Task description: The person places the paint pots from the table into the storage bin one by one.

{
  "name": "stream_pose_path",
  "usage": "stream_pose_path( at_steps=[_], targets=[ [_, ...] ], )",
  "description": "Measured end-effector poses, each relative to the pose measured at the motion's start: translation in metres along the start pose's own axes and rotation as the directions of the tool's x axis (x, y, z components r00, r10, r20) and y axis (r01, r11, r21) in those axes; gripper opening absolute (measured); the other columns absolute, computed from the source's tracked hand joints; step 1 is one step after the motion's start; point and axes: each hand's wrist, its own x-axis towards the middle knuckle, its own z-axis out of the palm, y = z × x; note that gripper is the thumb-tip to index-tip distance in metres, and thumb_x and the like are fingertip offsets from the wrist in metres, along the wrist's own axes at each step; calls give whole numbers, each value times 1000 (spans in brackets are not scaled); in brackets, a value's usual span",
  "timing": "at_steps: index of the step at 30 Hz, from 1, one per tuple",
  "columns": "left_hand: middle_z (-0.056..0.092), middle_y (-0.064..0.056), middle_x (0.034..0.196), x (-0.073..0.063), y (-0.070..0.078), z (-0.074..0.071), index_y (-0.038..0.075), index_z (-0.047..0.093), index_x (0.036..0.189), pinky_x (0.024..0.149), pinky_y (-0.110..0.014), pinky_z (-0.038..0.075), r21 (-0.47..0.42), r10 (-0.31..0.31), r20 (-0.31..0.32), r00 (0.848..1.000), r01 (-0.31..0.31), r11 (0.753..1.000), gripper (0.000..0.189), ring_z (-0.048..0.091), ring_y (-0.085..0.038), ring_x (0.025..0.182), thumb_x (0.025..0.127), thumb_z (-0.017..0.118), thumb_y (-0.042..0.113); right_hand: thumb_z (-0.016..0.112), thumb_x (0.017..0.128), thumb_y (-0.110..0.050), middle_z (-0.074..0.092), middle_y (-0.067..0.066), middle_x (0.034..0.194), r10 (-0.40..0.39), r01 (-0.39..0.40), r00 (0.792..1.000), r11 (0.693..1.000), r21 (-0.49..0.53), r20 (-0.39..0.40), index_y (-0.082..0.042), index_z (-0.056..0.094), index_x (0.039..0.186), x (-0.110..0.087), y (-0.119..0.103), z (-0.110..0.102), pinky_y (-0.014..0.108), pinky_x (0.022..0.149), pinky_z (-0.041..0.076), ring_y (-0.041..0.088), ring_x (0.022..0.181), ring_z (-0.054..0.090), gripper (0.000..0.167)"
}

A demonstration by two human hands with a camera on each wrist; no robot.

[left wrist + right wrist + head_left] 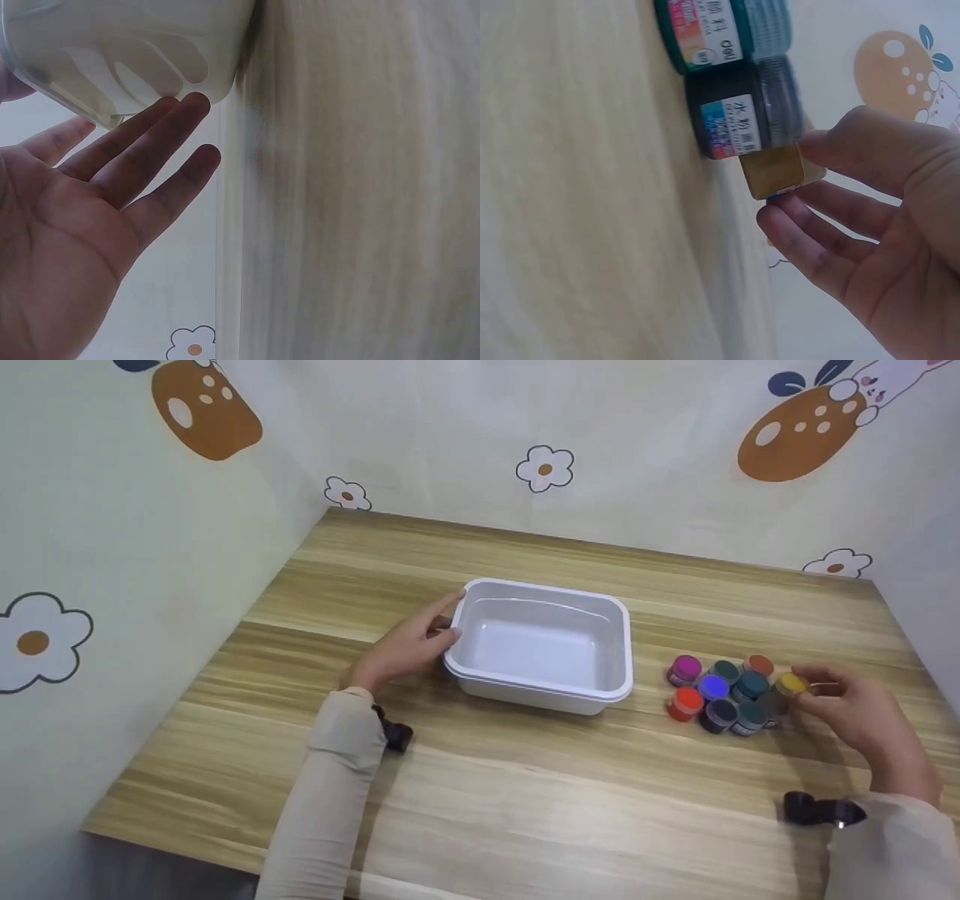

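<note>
A white plastic tub (544,690) stands on the table, its inside bare. My left hand (409,649) is at its left rim, with the thumb by the near part of the rim. In the left wrist view the left fingers (154,161) are nearly straight against the outside of the tub (135,37). My right hand (855,705) pinches a yellow paint jar (790,685) at the right of a jar group. In the right wrist view that jar (776,171) sits between thumb and fingers, partly behind a dark paint jar (731,112).
Several small paint jars stand close together right of the tub, among them a magenta jar (685,669), a red jar (685,703) and a blue jar (713,687). The wooden table (525,787) meets patterned walls (450,442) at the back and sides.
</note>
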Motion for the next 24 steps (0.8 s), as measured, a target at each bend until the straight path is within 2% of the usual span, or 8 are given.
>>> stream_pose_path(
  at_steps=[3,6,9,14,18,21,24],
  targets=[
    [45,-14,149,0,0,0,27,28,158,107,-42,45,3,-16,-3,1000,16,1000,62,51,-26,131,101,53,28,59,98,-18,51,35,132,-5,4,997,1000,-6,-71,9,51,136,-3,-2,-3,7,63,40,46,114,51,48],
    [47,-16,147,0,0,0,26,28,158,108,-42,44,-9,-8,1,1000,8,1000,62,52,-27,130,101,53,26,60,97,-17,54,34,129,-37,35,989,999,-15,-143,10,53,134,-6,-5,-6,7,61,40,15,98,58,46],
    [49,-17,146,-1,1,0,25,28,158,108,-43,44,-17,2,4,1000,-2,1000,62,52,-28,130,101,54,25,60,97,-18,57,33,123,-62,57,978,998,-31,-198,10,54,134,-8,-13,-8,6,60,40,-6,88,45,47],
    [46,-17,148,-2,-1,-1,26,27,158,108,-43,44,-20,-3,4,1000,3,1000,63,51,-28,131,101,54,25,61,95,-15,59,31,119,-114,116,966,993,-4,-233,11,54,134,-7,-43,-9,1,62,40,-7,86,47,47],
    [49,-19,145,-1,-1,0,25,27,158,108,-42,44,-16,-1,6,1000,1,1000,63,52,-28,130,101,54,25,64,94,-14,61,21,113,-177,193,955,980,44,-236,10,57,131,-3,-75,-7,-2,71,40,-15,83,47,45],
    [50,-19,144,0,-1,0,25,27,158,107,-41,45,-17,1,5,1000,-1,1000,63,52,-28,130,101,54,25,67,94,-18,61,17,113,-201,220,960,972,86,-195,8,58,131,1,-103,-4,4,70,48,-15,84,51,46],
    [49,-18,146,0,-1,1,24,26,158,107,-41,45,-20,-3,3,1000,3,1000,63,52,-27,131,101,54,25,69,93,-20,63,20,115,-234,251,961,962,111,-148,6,59,130,7,-131,5,8,68,52,-10,84,56,46]
  ],
)
